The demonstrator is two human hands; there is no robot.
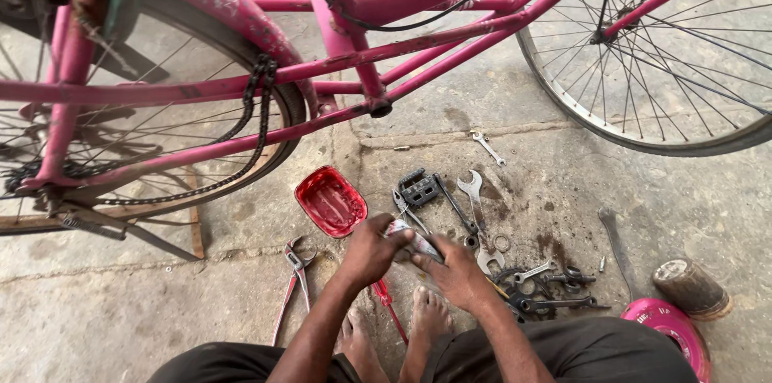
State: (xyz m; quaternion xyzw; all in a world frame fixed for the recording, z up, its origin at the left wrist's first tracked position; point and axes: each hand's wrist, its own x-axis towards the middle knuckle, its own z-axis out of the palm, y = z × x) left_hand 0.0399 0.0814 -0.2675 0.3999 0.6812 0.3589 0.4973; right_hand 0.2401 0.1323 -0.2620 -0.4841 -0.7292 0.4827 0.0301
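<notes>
While squatting over the tools [515, 270], you are gripping a small part [415, 240] in left hand [371, 252] and right hand [457, 273], steadying it near the red tray [330, 201].

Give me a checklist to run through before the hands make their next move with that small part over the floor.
1. Both hands on the small part: ok, left hand and right hand both grip it.
2. Red tray within reach: ok, just beyond the left hand.
3. Spanners nearby: ok.
4. Pliers clear of the feet: ok.
5. Chain seated: not ok, hangs loose over the pink frame.
6. Part's condition: cannot tell.
</notes>
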